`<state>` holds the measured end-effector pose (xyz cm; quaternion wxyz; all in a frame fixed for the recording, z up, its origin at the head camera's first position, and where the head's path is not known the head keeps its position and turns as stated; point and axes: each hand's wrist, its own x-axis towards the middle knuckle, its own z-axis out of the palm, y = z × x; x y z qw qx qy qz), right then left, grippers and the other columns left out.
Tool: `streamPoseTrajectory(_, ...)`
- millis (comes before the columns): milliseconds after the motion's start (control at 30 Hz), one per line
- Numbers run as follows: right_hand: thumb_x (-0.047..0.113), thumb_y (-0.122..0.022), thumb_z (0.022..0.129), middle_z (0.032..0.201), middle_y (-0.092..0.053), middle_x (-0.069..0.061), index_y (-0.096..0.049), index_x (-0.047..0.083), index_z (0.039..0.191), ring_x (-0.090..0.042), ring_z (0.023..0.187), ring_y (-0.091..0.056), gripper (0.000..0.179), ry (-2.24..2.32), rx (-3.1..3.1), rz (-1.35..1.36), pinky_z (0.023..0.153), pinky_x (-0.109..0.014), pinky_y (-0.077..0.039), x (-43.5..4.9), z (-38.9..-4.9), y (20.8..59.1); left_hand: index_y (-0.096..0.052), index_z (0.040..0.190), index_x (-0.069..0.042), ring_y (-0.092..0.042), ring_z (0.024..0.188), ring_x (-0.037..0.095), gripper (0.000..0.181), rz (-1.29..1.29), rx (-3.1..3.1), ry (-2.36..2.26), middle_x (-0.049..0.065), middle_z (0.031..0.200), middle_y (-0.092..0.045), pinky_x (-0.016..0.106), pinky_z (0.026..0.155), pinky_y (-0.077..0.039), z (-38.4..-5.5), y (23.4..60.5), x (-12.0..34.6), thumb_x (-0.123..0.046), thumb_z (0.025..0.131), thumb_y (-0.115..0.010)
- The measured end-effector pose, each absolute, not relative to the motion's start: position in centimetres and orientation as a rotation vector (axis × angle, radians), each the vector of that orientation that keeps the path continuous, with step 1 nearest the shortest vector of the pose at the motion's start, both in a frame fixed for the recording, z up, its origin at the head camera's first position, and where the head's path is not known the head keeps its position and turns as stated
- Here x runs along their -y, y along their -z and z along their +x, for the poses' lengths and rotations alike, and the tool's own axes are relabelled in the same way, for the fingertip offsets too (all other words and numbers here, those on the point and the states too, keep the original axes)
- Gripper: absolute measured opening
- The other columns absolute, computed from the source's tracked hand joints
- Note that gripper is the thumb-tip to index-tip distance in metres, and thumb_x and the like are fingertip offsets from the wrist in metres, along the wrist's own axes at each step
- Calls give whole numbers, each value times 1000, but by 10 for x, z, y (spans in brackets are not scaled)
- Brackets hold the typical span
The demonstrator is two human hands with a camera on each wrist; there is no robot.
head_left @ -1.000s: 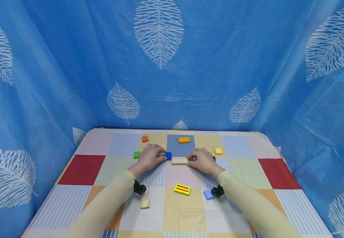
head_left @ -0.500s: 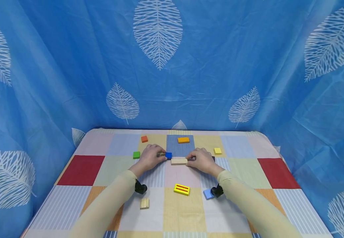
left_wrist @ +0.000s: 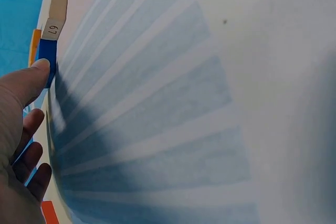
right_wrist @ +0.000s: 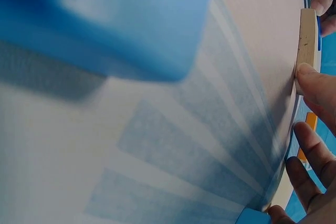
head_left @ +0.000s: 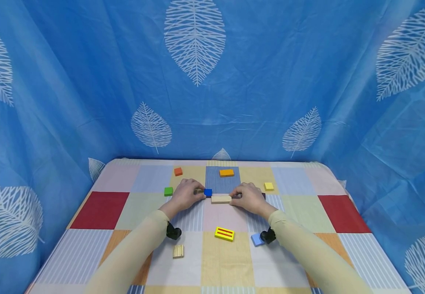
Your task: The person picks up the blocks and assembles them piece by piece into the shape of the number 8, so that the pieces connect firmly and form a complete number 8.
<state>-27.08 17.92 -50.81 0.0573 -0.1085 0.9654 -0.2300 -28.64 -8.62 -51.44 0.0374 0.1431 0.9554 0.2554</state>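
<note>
My left hand (head_left: pixel 184 195) pinches a small dark blue block (head_left: pixel 207 192) at its left end; in the left wrist view the thumb presses on the blue block (left_wrist: pixel 47 56). Just right of it lies a long plain wooden block (head_left: pixel 220 199), its end marked "67" meeting the blue one in the left wrist view. My right hand (head_left: pixel 250 198) grips the wooden block's right end, and the right wrist view has the thumb against the wooden block (right_wrist: pixel 306 40). The other fingers of both hands are loosely bent. Past the right hand peeks a dark piece (head_left: pixel 264 196), mostly hidden.
Around the hands on the patchwork cloth (head_left: pixel 227 269) lie an orange block (head_left: pixel 226 173), a red-orange one (head_left: pixel 178 171), a green one (head_left: pixel 168 191) and a yellow one (head_left: pixel 268 186). Nearer are a red-striped yellow block (head_left: pixel 224 234), a wooden square (head_left: pixel 178 251) and a light blue block (head_left: pixel 257 239).
</note>
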Motion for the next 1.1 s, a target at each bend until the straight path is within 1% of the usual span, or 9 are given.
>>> streamPoseTrajectory(767, 37, -83, 86, 101, -62, 8, -79, 26, 105, -20, 104, -51, 23, 713, -2923, -348, 92, -46, -39, -181, -270, 508, -73, 124, -17, -46, 130, 28, 32, 400, -2895, -815, 3, 131, -62, 46, 110, -38, -284, 512, 85, -33, 96, -74)
streamPoseTrajectory(1100, 38, -84, 85, 101, -63, 9, -79, 26, 104, -20, 103, -51, 23, 708, -2931, -358, 92, -46, -39, -181, -271, 509, -73, 123, -17, -46, 131, 29, 32, 423, -2893, -825, 4, 132, -62, 47, 110, -38, -284, 512, 87, -33, 96, -74)
